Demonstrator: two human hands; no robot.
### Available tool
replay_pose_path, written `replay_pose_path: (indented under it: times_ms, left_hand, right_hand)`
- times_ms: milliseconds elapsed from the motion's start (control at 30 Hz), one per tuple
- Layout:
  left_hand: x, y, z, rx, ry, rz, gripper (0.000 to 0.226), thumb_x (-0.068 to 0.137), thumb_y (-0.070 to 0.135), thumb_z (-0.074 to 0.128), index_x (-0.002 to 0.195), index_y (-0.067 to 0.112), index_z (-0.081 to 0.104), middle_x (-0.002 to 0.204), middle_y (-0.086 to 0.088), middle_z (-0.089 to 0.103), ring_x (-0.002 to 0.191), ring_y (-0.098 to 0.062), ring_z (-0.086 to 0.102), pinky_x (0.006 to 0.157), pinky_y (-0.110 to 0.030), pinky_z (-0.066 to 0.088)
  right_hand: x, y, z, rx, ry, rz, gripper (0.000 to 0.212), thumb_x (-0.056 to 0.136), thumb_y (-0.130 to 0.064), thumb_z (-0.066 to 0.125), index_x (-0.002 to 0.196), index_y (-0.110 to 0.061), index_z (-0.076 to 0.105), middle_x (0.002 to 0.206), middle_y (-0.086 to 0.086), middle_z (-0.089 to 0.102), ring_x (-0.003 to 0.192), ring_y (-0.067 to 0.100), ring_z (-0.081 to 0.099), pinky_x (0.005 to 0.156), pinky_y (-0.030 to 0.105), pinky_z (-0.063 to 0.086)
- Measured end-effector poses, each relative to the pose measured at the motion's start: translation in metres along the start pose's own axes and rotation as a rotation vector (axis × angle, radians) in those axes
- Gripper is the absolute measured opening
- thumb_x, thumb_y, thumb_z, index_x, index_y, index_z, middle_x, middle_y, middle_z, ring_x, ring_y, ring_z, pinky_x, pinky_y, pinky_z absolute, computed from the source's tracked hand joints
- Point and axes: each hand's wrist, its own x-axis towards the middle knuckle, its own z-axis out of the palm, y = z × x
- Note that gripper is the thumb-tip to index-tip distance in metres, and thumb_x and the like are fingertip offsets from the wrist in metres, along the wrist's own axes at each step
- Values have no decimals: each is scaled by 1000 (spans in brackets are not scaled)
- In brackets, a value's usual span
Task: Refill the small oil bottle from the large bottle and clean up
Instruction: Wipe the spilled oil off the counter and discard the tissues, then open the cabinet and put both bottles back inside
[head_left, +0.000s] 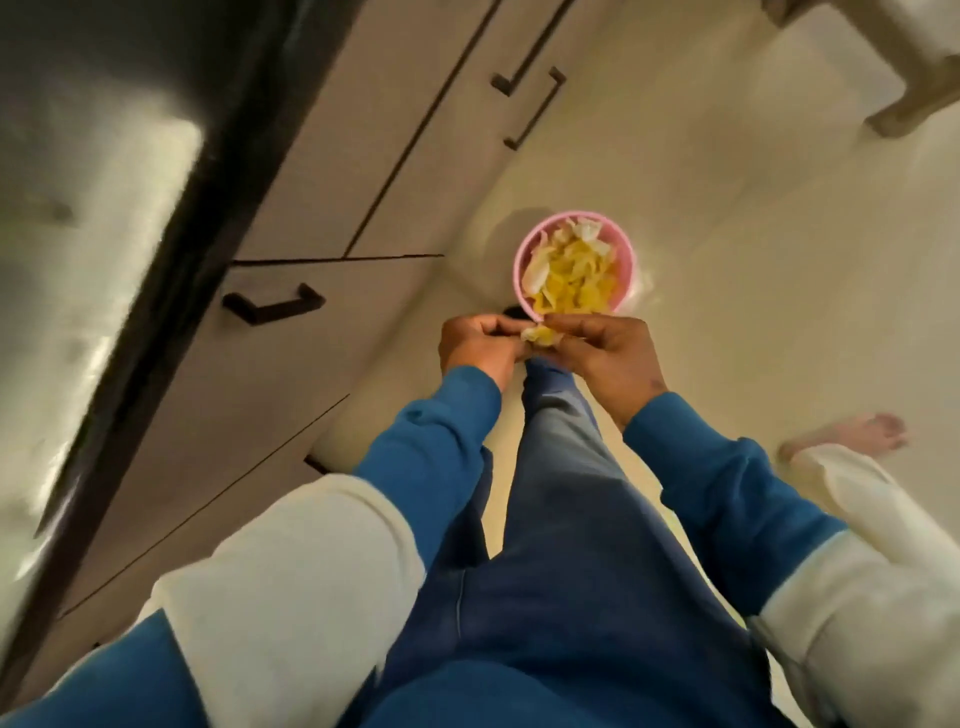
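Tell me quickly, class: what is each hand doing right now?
Left hand: fingers curled, seemingly touching the crumpled tissue.
Right hand: pinching the crumpled tissue above the pink bin.

Bin (522, 260) on the floor (753, 260), just right of the cabinet fronts (322, 218) beneath the countertop (88, 208). Crumpled scraps (571, 280) lie in the bin. Left hand (480, 345) and right hand (608, 353) meet above its near rim, a crumpled wad (540, 335) between them.
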Motion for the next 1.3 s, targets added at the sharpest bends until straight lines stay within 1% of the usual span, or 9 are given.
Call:
replay_pose_path:
  times_ms: [233,367,533,633,767,867,1067,1167,1300]
  left_hand:
    - [71,-2,54,42,-125,-98,28,86,-23,60,103,-6,74,97,-19,70,91,-32,69,88,-34,60]
    - [110,-13,74,140,-250,-137,45,93,-20,52,134,-3,61,101,-14,62,90,-24,53,67,-23,48]
    - [155,-25,87,255,-236,-122,44,96,-9,53,137,4,60,102,-7,65,81,-17,58,63,-21,45]
    - [171,-29,90,242,-202,-121,40,98,-4,53,135,5,62,118,-17,70,87,-17,60,79,-23,49]
    - [168,-21,88,226,-148,-155,21,97,1,56,106,10,72,107,-14,71,98,-24,63,88,-30,47]
    - [152,-11,84,229,-149,-185,26,95,3,59,74,18,62,101,-9,64,92,-23,55,80,-29,44]
    - [80,23,67,179,-158,-133,22,98,10,61,118,5,70,104,-11,64,92,-23,56,78,-30,45]
    - [31,42,50,197,-180,-143,21,98,12,59,116,4,69,100,-11,64,82,-26,60,66,-29,46]
    - [-37,69,12,69,-192,-50,27,101,1,49,82,16,62,97,-12,65,66,-18,57,59,-25,40]
  right_hand:
    - [75,58,-16,120,280,167,18,73,-3,87,79,-17,76,81,4,77,79,19,74,76,29,61]
    - [128,84,-9,78,426,328,20,68,-13,91,72,-23,74,76,-5,75,75,12,72,72,22,59]
    - [189,106,-4,62,477,387,13,74,-13,83,83,-20,77,86,-3,75,89,18,72,86,30,60]
    - [219,108,-11,73,419,419,20,84,-6,72,100,-16,75,111,6,72,106,28,68,93,37,58]
    - [228,94,-33,55,257,482,39,96,-3,55,134,-11,59,137,13,59,118,30,63,78,34,61]
    - [213,80,-41,-15,282,519,34,99,-10,52,133,-12,60,127,15,64,106,33,68,85,43,61]
    - [143,20,-32,-52,157,427,20,98,-9,58,115,-4,65,92,13,71,71,26,68,57,31,57]
    - [97,-27,-19,-98,85,291,15,94,-3,55,97,-1,70,70,10,66,55,24,60,49,26,49]
    - [31,-98,4,-193,-14,79,15,90,-5,56,84,3,66,59,8,59,44,19,52,44,25,43]
